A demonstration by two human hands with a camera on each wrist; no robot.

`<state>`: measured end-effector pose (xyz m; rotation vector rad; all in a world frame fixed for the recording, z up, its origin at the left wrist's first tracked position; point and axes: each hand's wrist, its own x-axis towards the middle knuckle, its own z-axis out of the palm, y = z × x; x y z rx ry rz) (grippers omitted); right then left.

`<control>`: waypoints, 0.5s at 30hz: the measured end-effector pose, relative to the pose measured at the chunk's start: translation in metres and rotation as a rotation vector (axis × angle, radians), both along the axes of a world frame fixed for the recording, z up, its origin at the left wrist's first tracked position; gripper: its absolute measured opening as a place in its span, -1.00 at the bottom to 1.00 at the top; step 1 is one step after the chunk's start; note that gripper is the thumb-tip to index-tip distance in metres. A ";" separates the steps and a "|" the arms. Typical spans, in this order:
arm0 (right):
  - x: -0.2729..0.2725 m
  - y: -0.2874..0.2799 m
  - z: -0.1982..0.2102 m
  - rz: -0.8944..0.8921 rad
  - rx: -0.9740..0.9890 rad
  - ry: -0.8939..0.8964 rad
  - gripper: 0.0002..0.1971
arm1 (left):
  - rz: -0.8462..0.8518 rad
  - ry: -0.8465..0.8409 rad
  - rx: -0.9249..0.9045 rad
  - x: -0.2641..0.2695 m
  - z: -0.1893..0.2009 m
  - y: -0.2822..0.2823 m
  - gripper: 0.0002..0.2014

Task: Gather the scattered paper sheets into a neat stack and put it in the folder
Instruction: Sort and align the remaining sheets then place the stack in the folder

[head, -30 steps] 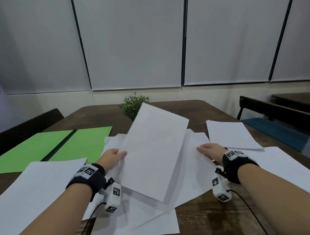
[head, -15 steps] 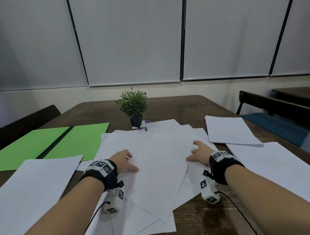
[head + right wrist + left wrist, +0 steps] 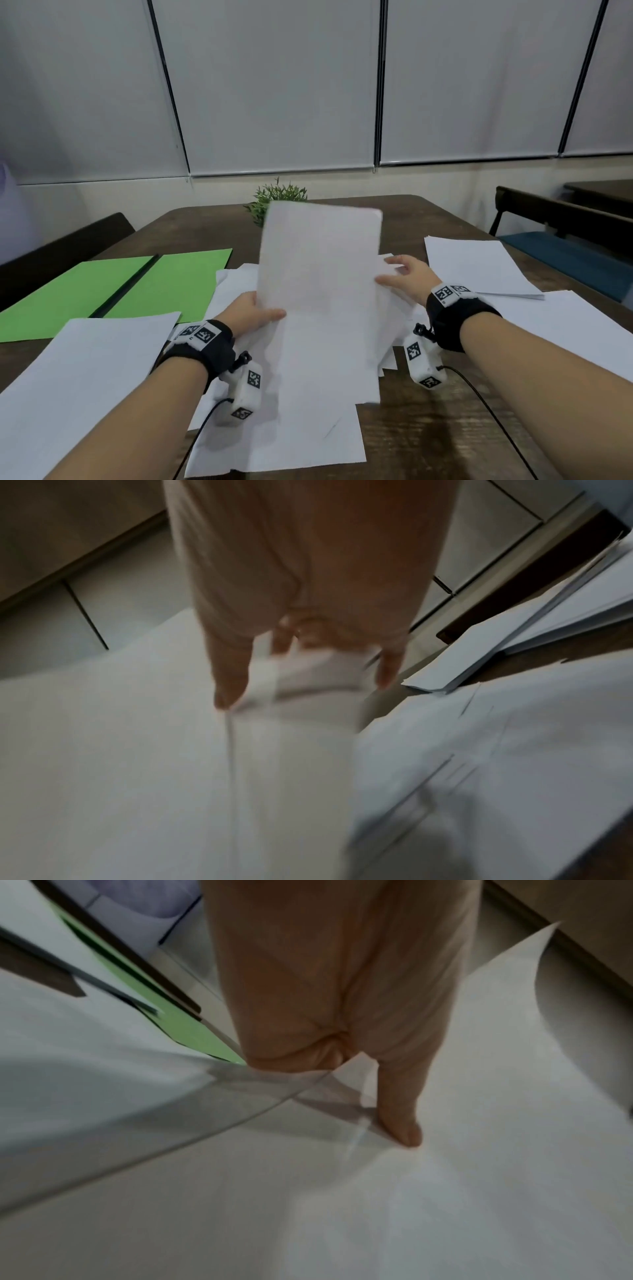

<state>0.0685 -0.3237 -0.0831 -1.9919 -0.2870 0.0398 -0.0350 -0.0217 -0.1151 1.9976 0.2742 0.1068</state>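
Note:
Both hands hold a bundle of white sheets (image 3: 322,274) tilted up off the table's middle. My left hand (image 3: 263,313) pinches its left edge, thumb (image 3: 400,1118) on top and the other fingers hidden beneath. At the right edge my right hand (image 3: 390,274) pinches it, with paper (image 3: 308,696) between thumb and fingers. More loose sheets (image 3: 281,442) lie flat beneath. The open green folder (image 3: 154,291) lies to the left. Separate sheets rest at the front left (image 3: 85,377), far right (image 3: 476,267) and near right (image 3: 565,335).
A small potted plant (image 3: 270,198) stands behind the raised sheets, partly hidden. The brown wooden table (image 3: 445,428) shows bare wood at the front right. Dark chairs (image 3: 548,212) stand right and left of the table. Cables trail from both wrist cameras.
Half a second ago both hands pressed flat on the sheets lying on the table. Now they grip the sheets' side edges and have raised them upright, covering the plant's pot.

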 end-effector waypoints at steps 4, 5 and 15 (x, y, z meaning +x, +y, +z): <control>-0.002 0.000 -0.012 -0.126 0.019 0.173 0.09 | 0.083 -0.175 -0.208 -0.001 0.013 0.008 -0.64; -0.004 0.003 -0.013 -0.085 0.058 0.245 0.14 | 0.089 -0.202 -0.244 -0.002 0.018 0.007 -0.61; -0.032 0.061 0.043 0.116 0.406 -0.186 -0.69 | 0.084 -0.590 -0.242 0.000 0.057 -0.030 -0.72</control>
